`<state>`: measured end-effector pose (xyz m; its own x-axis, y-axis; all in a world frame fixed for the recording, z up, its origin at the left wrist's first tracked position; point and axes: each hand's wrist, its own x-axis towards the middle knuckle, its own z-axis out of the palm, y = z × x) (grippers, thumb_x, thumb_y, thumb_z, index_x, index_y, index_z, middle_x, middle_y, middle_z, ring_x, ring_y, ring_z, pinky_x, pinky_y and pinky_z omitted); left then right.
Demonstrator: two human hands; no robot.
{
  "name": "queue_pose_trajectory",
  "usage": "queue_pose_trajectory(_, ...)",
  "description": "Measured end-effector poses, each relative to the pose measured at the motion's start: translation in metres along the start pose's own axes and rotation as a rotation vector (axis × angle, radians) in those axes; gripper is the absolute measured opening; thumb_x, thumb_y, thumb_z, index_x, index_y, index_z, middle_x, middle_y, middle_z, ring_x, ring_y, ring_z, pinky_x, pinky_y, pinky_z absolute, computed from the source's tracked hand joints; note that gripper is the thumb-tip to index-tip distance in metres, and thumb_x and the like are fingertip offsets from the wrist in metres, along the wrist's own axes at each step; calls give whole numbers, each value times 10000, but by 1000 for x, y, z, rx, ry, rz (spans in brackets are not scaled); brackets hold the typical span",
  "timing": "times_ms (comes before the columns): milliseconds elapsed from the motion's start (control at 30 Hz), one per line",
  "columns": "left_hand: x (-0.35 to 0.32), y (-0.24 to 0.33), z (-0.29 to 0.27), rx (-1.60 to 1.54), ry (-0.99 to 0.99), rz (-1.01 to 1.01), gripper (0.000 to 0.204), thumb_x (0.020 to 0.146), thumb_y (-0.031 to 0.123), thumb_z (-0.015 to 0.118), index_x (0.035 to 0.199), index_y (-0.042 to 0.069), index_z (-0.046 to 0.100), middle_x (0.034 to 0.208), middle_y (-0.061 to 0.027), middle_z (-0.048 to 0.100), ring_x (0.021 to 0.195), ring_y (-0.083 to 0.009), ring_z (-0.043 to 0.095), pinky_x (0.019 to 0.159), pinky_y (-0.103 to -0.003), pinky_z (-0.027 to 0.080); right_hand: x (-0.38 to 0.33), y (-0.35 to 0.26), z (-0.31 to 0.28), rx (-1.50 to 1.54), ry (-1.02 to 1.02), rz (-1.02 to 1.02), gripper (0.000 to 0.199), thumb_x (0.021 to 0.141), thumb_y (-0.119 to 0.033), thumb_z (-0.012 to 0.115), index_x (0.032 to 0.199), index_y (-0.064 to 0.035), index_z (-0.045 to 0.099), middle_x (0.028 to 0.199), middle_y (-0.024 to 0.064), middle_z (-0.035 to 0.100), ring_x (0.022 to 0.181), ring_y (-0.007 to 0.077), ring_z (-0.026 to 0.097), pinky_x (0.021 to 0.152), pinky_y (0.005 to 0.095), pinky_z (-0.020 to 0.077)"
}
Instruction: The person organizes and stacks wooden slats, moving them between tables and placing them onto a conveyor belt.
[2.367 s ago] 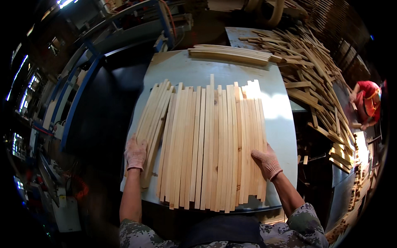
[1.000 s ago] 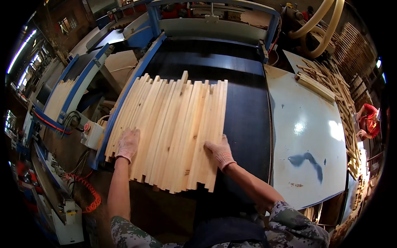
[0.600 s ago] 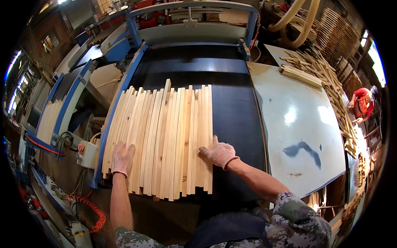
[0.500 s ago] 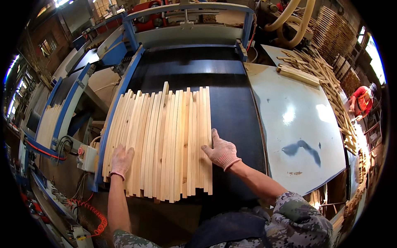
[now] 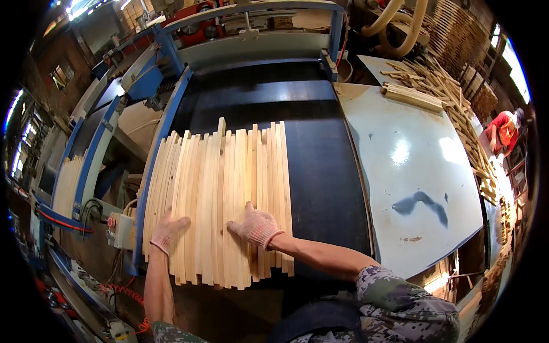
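Note:
A row of pale wooden strips (image 5: 209,171) lies side by side on the black conveyor belt (image 5: 323,188), their ends uneven. My left hand (image 5: 168,230), in a light knitted glove, rests on the strips at the left side with its thumb spread to the right. On top of the strips right of the middle lies my gloved right hand (image 5: 255,226), thumb and forefinger apart. Neither hand is wrapped round a strip. One strip (image 5: 221,127) sticks out farther than the others at the far end.
Blue rails (image 5: 166,131) edge the belt, and a blue crossbar frame (image 5: 251,10) spans its far end. A control box (image 5: 121,230) with a red button sits at the left. Right are a whitish table (image 5: 412,171), piled sticks (image 5: 452,108) and a person in red (image 5: 503,134).
My right hand has moved left from the strips' right edge onto their top. The left hand has shifted slightly, and the strips' ends at both far and near sides have moved a little.

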<state>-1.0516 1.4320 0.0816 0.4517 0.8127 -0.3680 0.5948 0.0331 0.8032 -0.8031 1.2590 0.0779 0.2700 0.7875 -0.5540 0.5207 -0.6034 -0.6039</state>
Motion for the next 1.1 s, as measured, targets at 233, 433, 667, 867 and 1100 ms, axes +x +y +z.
queue_pose_trajectory(233, -46, 43, 26, -69, 3, -20, 547, 893, 190, 701, 1378, -23, 566, 1123, -111, 694, 890, -183, 683, 772, -335, 598, -35, 34, -22, 43, 102, -151, 1131, 895, -666, 618, 1553, 200, 304, 1004, 310, 742, 947, 383, 765, 868, 423, 598)
queue_pose_trajectory(433, -72, 88, 123, -429, -77, 151, 612, 975, 95, 684, 1526, 8, 431, 1179, -148, 701, 975, -199, 701, 864, -334, 606, -94, 114, -83, 79, 330, -173, 901, 889, -603, 675, 1419, 104, 498, 954, 268, 754, 929, 407, 759, 843, 453, 594)
queue_pose_trajectory(667, -52, 127, 288, -331, -251, 191, 937, 941, 289, 813, 1634, -16, 263, 1200, -154, 736, 1087, -227, 713, 1014, -328, 555, -139, 269, -131, 203, 629, -112, 659, 895, -567, 702, 1317, -67, 628, 994, 207, 777, 988, 404, 750, 893, 478, 587)
queue_pose_trajectory(867, -44, 128, 361, 170, -270, 114, 1054, 895, 454, 791, 1614, -96, 249, 1303, -236, 693, 1201, -301, 680, 1074, -367, 519, -138, 343, -136, 60, 492, 60, 718, 888, -581, 681, 1341, -27, 628, 1033, 205, 777, 994, 385, 745, 917, 450, 575)
queue_pose_trajectory(1100, -59, 200, 326, 1060, -465, -46, 684, 981, 575, 564, 1241, -41, 711, 1108, -286, 737, 1079, -377, 727, 940, -486, 579, -124, 328, -139, 25, 437, 60, 746, 908, -595, 648, 1348, 7, 604, 1052, 237, 765, 1032, 405, 729, 946, 471, 553)
